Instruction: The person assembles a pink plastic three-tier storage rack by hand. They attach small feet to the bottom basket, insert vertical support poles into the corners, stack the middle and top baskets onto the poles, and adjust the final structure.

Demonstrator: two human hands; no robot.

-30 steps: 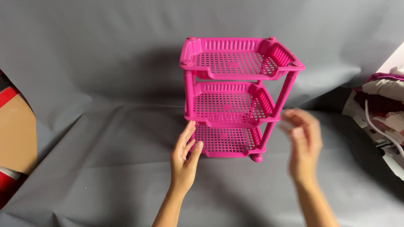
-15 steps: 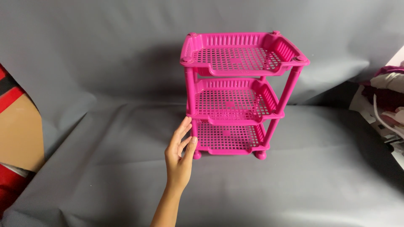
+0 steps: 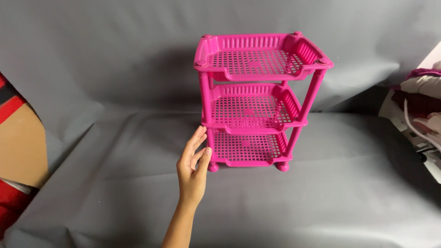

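The pink three-tier rack [image 3: 257, 101] stands upright on the grey cloth [image 3: 115, 183] before the grey backdrop, and the left hand [image 3: 193, 167] touches its front left leg near the bottom tier, the fingers [image 3: 197, 138] straight and slightly apart, gripping nothing.

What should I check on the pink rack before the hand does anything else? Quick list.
1. Left hand contact: fingers open against the front-left post of the rack, not wrapped round it. Ok.
2. Right hand: out of view. Cannot tell.
3. Rack upright on the grey sheet: all three shelves look level. Ok.
4. Feet seated: the two front feet touch the sheet, the back feet are hidden. Cannot tell.
5. Shelves: all three empty. Ok.
6. Clutter at the right edge: apart from the rack. Ok.
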